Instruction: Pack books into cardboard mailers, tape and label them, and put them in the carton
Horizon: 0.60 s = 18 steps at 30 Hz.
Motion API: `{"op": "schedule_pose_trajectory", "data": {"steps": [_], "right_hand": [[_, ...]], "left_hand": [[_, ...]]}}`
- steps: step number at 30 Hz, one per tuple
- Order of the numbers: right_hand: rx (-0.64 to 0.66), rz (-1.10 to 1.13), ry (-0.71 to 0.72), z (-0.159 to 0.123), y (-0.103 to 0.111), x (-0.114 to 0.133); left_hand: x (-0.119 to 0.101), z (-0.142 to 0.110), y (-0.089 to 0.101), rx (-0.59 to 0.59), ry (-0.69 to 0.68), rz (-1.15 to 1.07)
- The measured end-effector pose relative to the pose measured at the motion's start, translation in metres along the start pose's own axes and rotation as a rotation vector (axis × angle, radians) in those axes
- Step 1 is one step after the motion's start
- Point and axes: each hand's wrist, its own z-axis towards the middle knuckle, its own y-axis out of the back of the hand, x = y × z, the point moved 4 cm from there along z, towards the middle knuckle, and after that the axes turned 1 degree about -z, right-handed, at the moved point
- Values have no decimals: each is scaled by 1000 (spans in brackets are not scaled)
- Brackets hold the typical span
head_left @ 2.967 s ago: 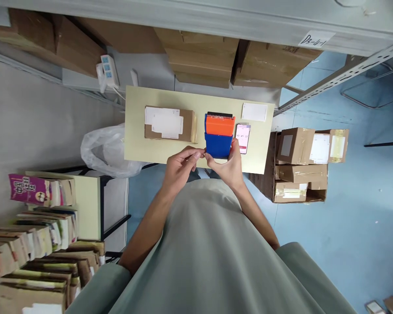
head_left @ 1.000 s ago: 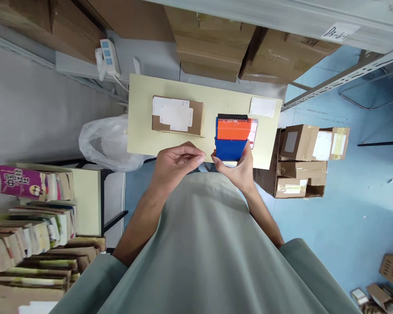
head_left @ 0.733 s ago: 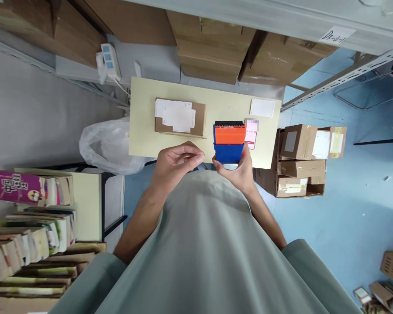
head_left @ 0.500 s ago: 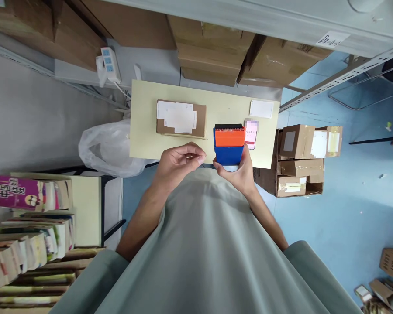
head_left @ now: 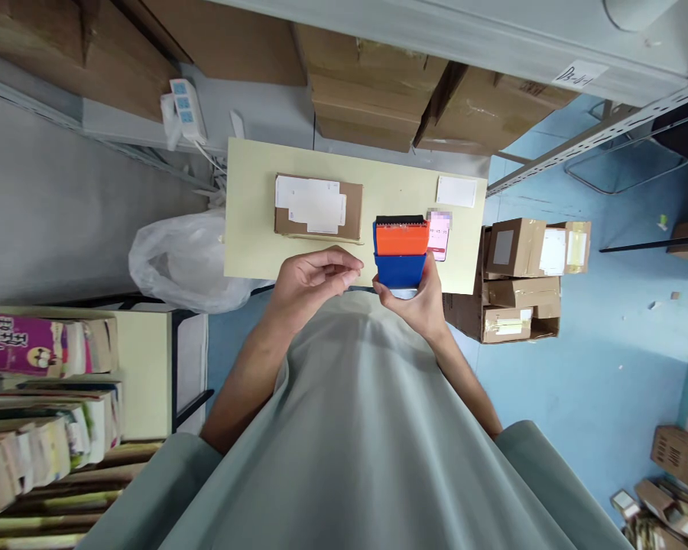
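My right hand is wrapped round a blue and orange packing tape dispenser, with its black toothed edge facing away from me. It is held up over the front edge of the table. To its left, my left hand is apart from the dispenser, thumb and forefinger brought together in a pinch. Whatever lies between those fingertips, if anything, is too small to make out. Beyond the left hand a brown cardboard box with white labels on top rests on the table.
On the pale yellow table, a phone and a white card lie at the right. Stacked cardboard boxes stand right of it. A clear plastic bag hangs at the left, near books and a power strip.
The view has shifted slightly. Both hands keep almost the same pose, and the tape dispenser stays in my right hand.
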Motion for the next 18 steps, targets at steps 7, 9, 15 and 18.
{"op": "schedule_pose_trajectory", "data": {"steps": [7,9,15,18], "right_hand": [[16,-14,12,-2,-4,-2],[5,-24,26,-3,-4,-3],[-8,-26,63,-7,-6,-8],[-5,-55,62,-10,-9,-15]], "left_hand": [[1,-1,3,11,-28,15],[1,-1,3,11,-31,12],[5,-4,4,23,-56,-2],[9,-6,8,27,-61,-7]]}}
